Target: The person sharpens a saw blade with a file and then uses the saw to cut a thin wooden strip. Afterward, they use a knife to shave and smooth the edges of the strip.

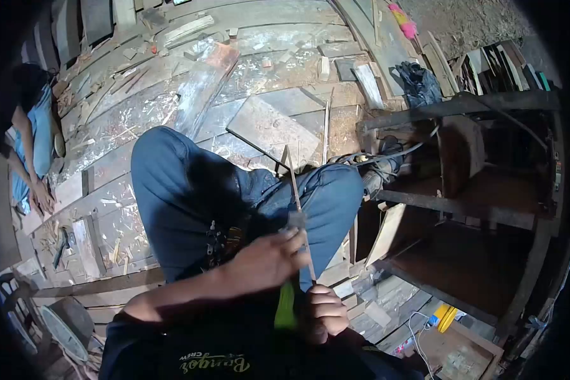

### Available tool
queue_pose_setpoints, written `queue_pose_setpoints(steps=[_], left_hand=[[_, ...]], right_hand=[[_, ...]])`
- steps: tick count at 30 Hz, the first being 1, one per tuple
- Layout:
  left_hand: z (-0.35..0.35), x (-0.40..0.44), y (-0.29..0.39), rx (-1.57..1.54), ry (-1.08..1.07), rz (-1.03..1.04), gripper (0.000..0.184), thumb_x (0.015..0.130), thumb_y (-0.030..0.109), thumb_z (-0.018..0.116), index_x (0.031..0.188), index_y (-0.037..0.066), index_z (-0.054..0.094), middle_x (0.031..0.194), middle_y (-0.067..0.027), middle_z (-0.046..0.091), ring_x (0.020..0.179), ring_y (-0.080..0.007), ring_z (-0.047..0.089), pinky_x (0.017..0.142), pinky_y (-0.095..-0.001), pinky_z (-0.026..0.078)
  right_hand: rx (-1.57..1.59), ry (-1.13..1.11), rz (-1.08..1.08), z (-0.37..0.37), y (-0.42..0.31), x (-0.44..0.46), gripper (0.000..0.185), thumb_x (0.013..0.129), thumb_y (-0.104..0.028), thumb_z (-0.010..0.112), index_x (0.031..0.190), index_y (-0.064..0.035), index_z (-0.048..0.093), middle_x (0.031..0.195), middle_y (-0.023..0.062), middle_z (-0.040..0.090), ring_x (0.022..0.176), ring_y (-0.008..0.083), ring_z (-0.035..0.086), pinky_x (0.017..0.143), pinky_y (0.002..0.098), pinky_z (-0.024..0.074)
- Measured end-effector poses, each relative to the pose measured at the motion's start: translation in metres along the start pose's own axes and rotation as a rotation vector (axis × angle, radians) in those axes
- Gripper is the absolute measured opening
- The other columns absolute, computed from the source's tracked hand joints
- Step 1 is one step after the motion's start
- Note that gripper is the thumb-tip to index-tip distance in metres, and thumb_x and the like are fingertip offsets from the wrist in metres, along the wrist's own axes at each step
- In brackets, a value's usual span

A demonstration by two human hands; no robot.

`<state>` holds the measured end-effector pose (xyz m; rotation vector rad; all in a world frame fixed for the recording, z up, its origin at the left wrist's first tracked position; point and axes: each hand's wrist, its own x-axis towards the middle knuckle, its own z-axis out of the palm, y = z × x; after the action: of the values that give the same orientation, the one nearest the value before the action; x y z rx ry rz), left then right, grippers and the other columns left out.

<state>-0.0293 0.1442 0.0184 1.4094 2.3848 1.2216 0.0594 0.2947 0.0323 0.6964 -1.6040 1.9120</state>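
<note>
One small grey block (296,220) is held by the curled left hand (269,258) against a thin strip (294,180) at centre. The right hand (326,312), closed, grips the strip's lower end.

A worker's bare L hand (273,256) reaches in over the lap, fingers bent fwd. & thumb side partly blurred, w/ the L forearm (190,288) angled up & across from lower L. The R hand (327,311), lower & closer to the torso, is closed in a fist, fingers curled & knuckles up. Hands are apart, L ahead of R. R forearm is mostly lost in shadow. Both knees are bent, L knee (161,144) & R knee (343,180) spread.
</note>
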Motion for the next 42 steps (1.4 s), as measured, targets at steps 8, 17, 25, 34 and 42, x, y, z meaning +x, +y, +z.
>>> queue_pose_setpoints(steps=[8, 17, 25, 34, 42], left_hand=[[-0.006, 0.003, -0.007, -0.095, -0.022, -0.035, 0.024, 0.079, 0.006, 0.057, 0.102, 0.0, 0.055, 0.119, -0.0222, 0.057, 0.112, -0.0339, 0.059, 0.095, -0.0378, 0.05], [-0.017, 0.003, -0.002, -0.143, -0.08, -0.082, 0.028, 0.08, 0.008, 0.06, 0.107, 0.003, 0.053, 0.122, -0.0189, 0.057, 0.109, -0.0367, 0.062, 0.089, -0.04, 0.053], [-0.012, -0.006, 0.003, -0.071, -0.067, -0.016, 0.028, 0.081, 0.011, 0.058, 0.106, 0.002, 0.049, 0.117, -0.0185, 0.058, 0.105, -0.0323, 0.061, 0.094, -0.0357, 0.05], [-0.006, -0.002, -0.004, 0.044, 0.007, 0.025, 0.02, 0.083, 0.011, 0.056, 0.102, 0.003, 0.053, 0.121, -0.0218, 0.056, 0.108, -0.034, 0.061, 0.092, -0.0387, 0.051], [-0.011, 0.0, -0.005, -0.051, -0.066, -0.028, 0.027, 0.08, 0.004, 0.057, 0.107, 0.001, 0.055, 0.12, -0.0219, 0.057, 0.111, -0.0344, 0.06, 0.093, -0.0401, 0.05]], right_hand=[[0.0, -0.087, 0.033, -0.006, -0.002, 0.001, 0.041, 0.084, -0.008, 0.055, 0.05, -0.0106, 0.033, 0.043, 0.0011, 0.038, 0.036, 0.0125, 0.032, 0.041, 0.0288, 0.0219], [-0.02, -0.006, 0.028, -0.001, -0.005, 0.001, 0.042, 0.086, -0.01, 0.052, 0.049, -0.0106, 0.032, 0.044, 0.0029, 0.041, 0.035, 0.0137, 0.031, 0.043, 0.0297, 0.0247], [-0.032, 0.082, 0.056, 0.008, -0.006, 0.002, 0.046, 0.088, -0.017, 0.052, 0.048, -0.0113, 0.029, 0.043, -0.0012, 0.031, 0.036, 0.0131, 0.025, 0.043, 0.0306, 0.0203], [-0.041, 0.04, 0.056, 0.003, -0.01, -0.006, 0.044, 0.088, -0.018, 0.05, 0.048, -0.009, 0.036, 0.043, 0.0022, 0.037, 0.036, 0.0147, 0.031, 0.043, 0.031, 0.0243], [-0.001, 0.136, 0.007, 0.012, -0.003, -0.001, 0.047, 0.086, -0.016, 0.052, 0.047, -0.0121, 0.025, 0.042, -0.0017, 0.026, 0.036, 0.0121, 0.023, 0.042, 0.03, 0.0187]])
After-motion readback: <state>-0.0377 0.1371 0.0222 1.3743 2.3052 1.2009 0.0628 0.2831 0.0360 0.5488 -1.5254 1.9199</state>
